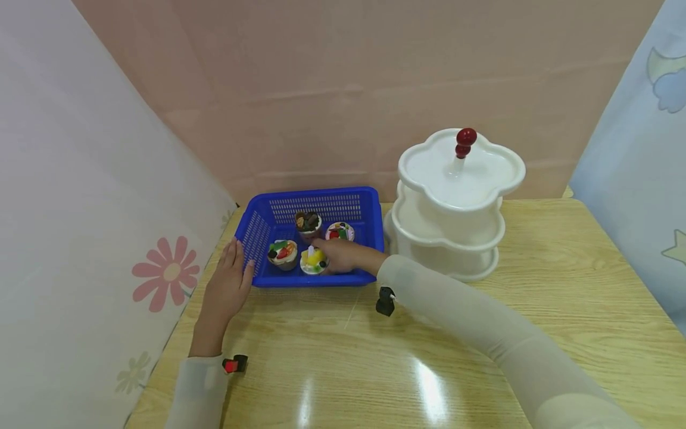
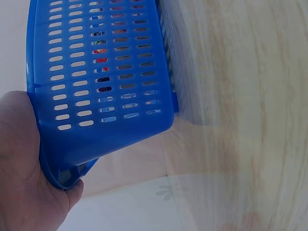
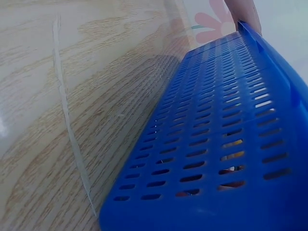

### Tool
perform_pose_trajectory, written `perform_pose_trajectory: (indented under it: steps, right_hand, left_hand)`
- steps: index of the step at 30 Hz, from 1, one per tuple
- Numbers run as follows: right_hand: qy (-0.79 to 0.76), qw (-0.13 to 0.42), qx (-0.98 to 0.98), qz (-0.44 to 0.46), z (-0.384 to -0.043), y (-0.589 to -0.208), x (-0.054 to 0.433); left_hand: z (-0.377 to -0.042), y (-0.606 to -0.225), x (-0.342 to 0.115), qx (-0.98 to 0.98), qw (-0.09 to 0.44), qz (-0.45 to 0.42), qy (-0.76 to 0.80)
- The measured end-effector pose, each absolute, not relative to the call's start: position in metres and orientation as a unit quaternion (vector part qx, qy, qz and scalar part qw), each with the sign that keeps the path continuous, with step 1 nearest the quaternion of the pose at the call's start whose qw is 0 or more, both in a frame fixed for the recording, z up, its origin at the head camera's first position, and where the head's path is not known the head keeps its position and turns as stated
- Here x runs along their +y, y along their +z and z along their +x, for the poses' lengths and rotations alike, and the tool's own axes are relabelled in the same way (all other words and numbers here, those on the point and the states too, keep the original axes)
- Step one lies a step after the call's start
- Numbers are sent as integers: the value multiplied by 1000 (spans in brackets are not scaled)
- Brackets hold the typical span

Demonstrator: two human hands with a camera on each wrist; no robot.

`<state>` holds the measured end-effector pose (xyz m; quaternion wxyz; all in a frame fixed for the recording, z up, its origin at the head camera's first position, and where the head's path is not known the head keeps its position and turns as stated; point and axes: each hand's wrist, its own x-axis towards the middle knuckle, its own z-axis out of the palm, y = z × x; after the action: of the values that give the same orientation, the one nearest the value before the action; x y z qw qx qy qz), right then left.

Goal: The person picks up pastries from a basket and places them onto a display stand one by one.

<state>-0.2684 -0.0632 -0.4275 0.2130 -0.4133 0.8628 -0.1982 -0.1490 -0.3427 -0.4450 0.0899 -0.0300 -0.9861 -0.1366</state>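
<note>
Several toy cupcakes sit in a blue plastic basket (image 1: 311,281). My right hand (image 1: 343,256) reaches over its front right side and grips the cupcake with the yellow topping (image 1: 313,261), which partly hides behind my fingers. Beside it are a cupcake with red and green fruit (image 1: 283,253), a chocolate-topped cupcake (image 1: 308,222) and a pink-rimmed cupcake (image 1: 340,231). At the front left corner, my left hand (image 1: 229,286) holds the basket's rim, its thumb apart from the fingers. The left wrist view shows that hand (image 2: 24,163) around the rim.
To the right of the basket stands a white tiered stand (image 1: 450,223) with scalloped trays and a red knob (image 1: 465,140). The wooden table (image 1: 321,333) ends at a pink backdrop (image 1: 321,89); a flowered wall sheet (image 1: 107,208) rises close on the left.
</note>
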Motion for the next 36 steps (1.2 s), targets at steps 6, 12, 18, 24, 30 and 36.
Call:
perform_pose_trajectory:
  steps: [6,12,18,24,30,36]
  right_hand:
    - [-216,222,860,-404,-272,-431,-63]
    - [-222,218,861,-401,-272,-432,-63]
    - [-221,208,864,-402,-271,-429,-63]
    - [-222,201,865,-403,-270,-428,-62]
    - [-232,195,860,-412,-269,-428,-61]
    - [-223,180,853,-437,-269,-425,-59]
  left_hand:
    - [-149,-446,-343,-986,91,-30,-133]
    - [-149,-445,-342,-987,87,-30,-134]
    - [-150,-444,-342,-987,87,-32,-128]
    - [-150,-443,-342,-988,80,-29,-128]
    - [-149,-442,-341,-988,79,-27,-129]
    - [-149,-442,-340,-988,83,-27,-128]
